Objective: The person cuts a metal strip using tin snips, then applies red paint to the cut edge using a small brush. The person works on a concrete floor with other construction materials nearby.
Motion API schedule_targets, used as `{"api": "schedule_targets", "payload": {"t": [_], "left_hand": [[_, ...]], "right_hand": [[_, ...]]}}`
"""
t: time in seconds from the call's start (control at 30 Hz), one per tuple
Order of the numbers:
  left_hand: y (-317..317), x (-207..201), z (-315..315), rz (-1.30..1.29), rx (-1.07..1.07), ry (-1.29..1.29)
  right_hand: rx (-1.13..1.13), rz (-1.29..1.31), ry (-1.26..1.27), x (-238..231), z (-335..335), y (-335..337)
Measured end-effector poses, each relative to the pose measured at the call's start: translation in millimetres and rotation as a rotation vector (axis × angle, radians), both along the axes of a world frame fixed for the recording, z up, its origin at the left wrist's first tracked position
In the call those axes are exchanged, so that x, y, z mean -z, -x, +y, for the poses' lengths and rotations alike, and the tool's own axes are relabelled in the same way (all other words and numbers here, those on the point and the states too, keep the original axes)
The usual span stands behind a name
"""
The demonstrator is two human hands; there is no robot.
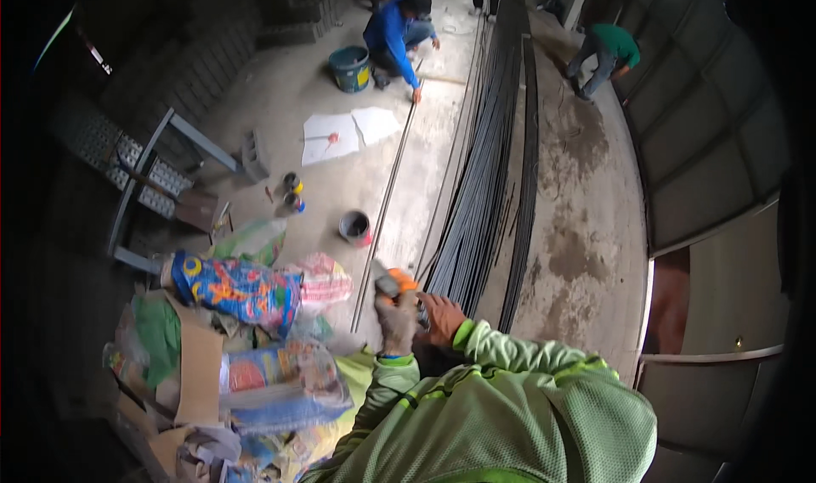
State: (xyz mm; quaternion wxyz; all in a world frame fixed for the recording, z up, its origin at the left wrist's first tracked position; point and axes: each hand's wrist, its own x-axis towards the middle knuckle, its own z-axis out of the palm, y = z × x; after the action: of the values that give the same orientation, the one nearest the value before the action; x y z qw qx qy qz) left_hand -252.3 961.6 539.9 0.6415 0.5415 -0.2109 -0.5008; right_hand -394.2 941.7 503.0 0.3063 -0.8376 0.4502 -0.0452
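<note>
**Orange tool gripped at the rebar ends**

Orange tool (pixel 396 284) sits in your left hand (pixel 396 320), gloved fingers wrapped tight, raised upright beside the rebar bundle (pixel 480 186). Your right hand (pixel 442 315) steadies alongside, fingers curled near the bar ends; whether they grip, you can't tell. Bars lie lengthwise on the floor.

Light green mesh long sleeves with brighter green cuffs, worn work gloves.
</note>
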Motion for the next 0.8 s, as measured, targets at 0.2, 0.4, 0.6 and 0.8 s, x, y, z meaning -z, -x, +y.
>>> {"api": "schedule_targets", "payload": {"t": [0.2, 0.4, 0.6, 0.8], "left_hand": [[-175.2, 82.0, -81.1, 0.037, -0.523, 0.129], [-290.7, 52.5, -116.9, -0.338, -0.795, -0.112], [-348.2, 30.1, -259.2, -0.561, -0.958, -0.315], [-412.4, 59.7, -419.9, -0.376, -0.524, -0.397]], "right_hand": [[0.022, -0.253, -0.265, 18.5, -94.7, -10.8], [-0.006, -0.111, -0.453, 58.0, -238.2, -5.9], [0.453, 0.161, -0.484, 181.8, -393.2, 54.1], [1.098, 0.021, -0.831, 250.6, -425.9, 209.8]]}}
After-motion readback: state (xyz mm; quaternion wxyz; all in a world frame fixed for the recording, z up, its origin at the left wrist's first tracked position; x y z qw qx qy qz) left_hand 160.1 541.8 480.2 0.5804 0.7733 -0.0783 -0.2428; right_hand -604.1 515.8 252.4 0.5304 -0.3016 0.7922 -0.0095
